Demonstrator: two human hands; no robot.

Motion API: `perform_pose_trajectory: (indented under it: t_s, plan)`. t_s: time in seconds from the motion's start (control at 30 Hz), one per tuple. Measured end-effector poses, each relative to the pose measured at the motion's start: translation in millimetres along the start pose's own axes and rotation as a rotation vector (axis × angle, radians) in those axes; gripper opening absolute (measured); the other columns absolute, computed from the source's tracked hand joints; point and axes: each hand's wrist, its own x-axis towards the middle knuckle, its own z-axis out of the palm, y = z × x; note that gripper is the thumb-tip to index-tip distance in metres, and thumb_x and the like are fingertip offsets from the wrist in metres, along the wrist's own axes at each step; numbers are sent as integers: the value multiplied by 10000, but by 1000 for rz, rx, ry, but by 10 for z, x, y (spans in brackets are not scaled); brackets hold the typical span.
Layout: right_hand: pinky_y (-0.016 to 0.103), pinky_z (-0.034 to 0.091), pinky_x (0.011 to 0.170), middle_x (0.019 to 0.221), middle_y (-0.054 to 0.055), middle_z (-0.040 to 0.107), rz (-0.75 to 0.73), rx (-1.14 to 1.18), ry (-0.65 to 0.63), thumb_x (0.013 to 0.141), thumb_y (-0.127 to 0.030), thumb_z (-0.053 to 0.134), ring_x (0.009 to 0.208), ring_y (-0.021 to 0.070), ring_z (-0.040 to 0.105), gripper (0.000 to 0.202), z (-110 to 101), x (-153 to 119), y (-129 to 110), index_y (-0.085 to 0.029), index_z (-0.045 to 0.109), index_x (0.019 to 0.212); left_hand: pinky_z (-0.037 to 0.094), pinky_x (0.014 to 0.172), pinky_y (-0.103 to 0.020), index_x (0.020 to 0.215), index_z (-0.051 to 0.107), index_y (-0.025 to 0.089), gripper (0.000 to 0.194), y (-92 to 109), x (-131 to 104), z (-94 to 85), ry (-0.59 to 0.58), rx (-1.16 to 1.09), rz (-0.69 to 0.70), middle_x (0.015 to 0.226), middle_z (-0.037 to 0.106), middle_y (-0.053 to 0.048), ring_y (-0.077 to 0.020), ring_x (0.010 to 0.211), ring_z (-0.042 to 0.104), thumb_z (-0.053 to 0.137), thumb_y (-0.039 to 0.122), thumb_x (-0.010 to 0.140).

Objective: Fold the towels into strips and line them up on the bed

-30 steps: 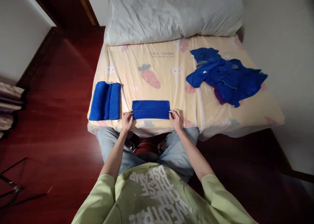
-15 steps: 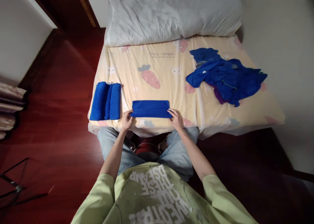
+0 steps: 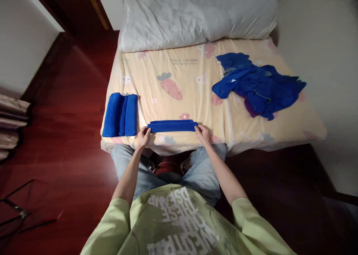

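Note:
A blue towel [image 3: 172, 126], folded into a narrow strip, lies crosswise near the front edge of the bed. At its left end my left hand [image 3: 144, 136] pinches the cloth between thumb and fingers. My right hand [image 3: 203, 134] grips the opposite end in the same way, so the strip is stretched straight between them. To the left of my left hand lie folded blue towels [image 3: 120, 115] side by side. A loose heap of blue cloths [image 3: 260, 85], with a bit of purple, rests on the right part of the bed.
The bed [image 3: 156, 68] has a yellow sheet with carrots and rabbits. A grey-white quilt [image 3: 195, 16] is bunched along its far side. Dark red floor [image 3: 67, 117] surrounds the bed; a black metal stand [image 3: 21, 212] is at lower left. A wall rises on the right.
The front part of the blue towel has been folded over, turning the wider rectangle into a thinner strip. Both hands have shifted slightly and now pinch its ends.

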Motion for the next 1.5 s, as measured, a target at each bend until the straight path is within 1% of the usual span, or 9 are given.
perform_pose_trajectory:
  t_s: [0.2,0.4,0.63,0.73,1.0,1.3,1.4,1.47,1.5]
  plan:
    - [324,511,735,758,44,654,-43,-25,40,887,-694,557,732,197,589,517,39,28,-14,-195,661,799,511,747,-303,911,686,190,376,51,1,10,5,-3,-12,831,687,-41,-190,777,637,587,552,920]
    - [301,475,649,675,31,617,-26,-31,63,858,-701,585,657,180,554,527,71,65,-76,-200,618,698,480,658,-288,897,630,207,364,54,8,37,49,-26,-12,768,637,-24,-178,714,601,599,569,909]
    - [290,460,609,640,38,600,2,-17,93,812,-701,606,638,178,555,526,131,98,-94,-198,594,657,371,542,-244,943,517,243,304,47,3,69,73,-63,-30,625,484,60,-126,537,462,614,526,893]
    - [285,441,589,620,30,582,5,-19,114,796,-698,618,612,167,534,525,160,109,-88,-197,591,641,377,553,-241,907,494,248,281,69,0,72,84,-30,-22,620,475,61,-128,550,471,606,506,901]
    - [267,363,536,565,-10,478,-10,-43,120,795,-636,651,561,129,455,508,174,139,-87,-209,502,565,417,610,-268,821,507,244,249,110,-5,78,112,82,11,656,539,27,-156,616,531,596,460,906]
    - [260,375,518,547,-4,507,7,-135,126,828,-575,640,549,142,511,468,214,153,-121,-224,484,560,413,632,-279,826,522,247,217,72,-10,123,162,128,-19,682,557,26,-164,631,544,623,431,881]
    - [266,413,543,581,12,562,6,-205,120,849,-523,641,575,163,551,390,203,131,-163,-216,554,626,439,645,-292,832,540,243,172,60,-6,123,196,137,3,701,556,16,-170,635,541,632,381,878]
    - [280,454,594,669,34,625,-25,-290,147,861,-465,647,637,186,587,281,194,101,-232,-205,630,757,480,703,-320,836,566,237,119,82,-7,114,210,179,73,783,588,-20,-190,695,567,631,328,875]
    - [296,479,643,753,57,663,-67,-353,160,871,-422,642,700,204,611,223,191,85,-279,-202,660,843,502,765,-346,844,585,233,78,103,-9,106,200,214,130,857,613,-50,-211,769,594,625,292,875]
